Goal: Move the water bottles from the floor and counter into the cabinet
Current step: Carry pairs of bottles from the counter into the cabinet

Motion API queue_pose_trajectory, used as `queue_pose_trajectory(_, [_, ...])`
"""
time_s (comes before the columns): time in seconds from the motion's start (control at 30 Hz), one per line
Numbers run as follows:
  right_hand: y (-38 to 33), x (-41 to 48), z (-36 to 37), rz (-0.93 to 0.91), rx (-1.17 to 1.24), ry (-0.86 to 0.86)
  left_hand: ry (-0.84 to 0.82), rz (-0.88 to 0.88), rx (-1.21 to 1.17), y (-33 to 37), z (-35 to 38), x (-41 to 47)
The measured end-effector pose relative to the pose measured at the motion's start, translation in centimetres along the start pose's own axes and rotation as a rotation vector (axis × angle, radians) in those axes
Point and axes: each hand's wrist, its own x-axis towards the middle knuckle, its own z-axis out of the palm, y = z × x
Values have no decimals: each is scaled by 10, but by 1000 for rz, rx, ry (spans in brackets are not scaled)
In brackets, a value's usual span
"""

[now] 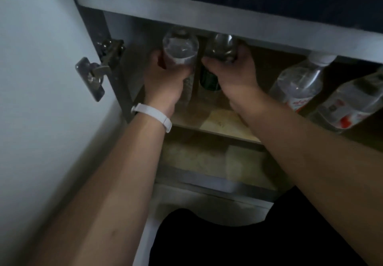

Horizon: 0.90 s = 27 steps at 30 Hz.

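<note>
Pretty dim and blurry in here, so the cabinet (132,62) interior is hard to read. At 9 o'clock the open door (41,79) fills the frame, hinge (99,69) on its edge. The left hand (163,81), white wristband (153,116) on it, is wrapped around a clear bottle (180,46) inside the cabinet. The right hand (234,71) closes on a second bottle (221,46), top hidden behind the frame rail, with something dark green (209,79) below it. At 3 o'clock two more bottles (298,85) lean on the shelf, red labels unreadable.
</note>
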Motion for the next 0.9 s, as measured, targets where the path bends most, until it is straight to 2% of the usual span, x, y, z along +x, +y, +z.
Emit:
queue_pose_trajectory(0.17, [7,30,15,-6,135,109,19,52,-6,-10,8,33])
queue_pose_trajectory(0.3, [19,37,19,-12,94,82,18,73,-50,-12,12,48])
queue_pose_trajectory(0.57, [35,45,22,-14,10,61,-92,164,-24,-27,12,46])
queue_pose_trajectory(0.9, [61,34,11,-21,-116,53,-48,243,219,-39,10,37])
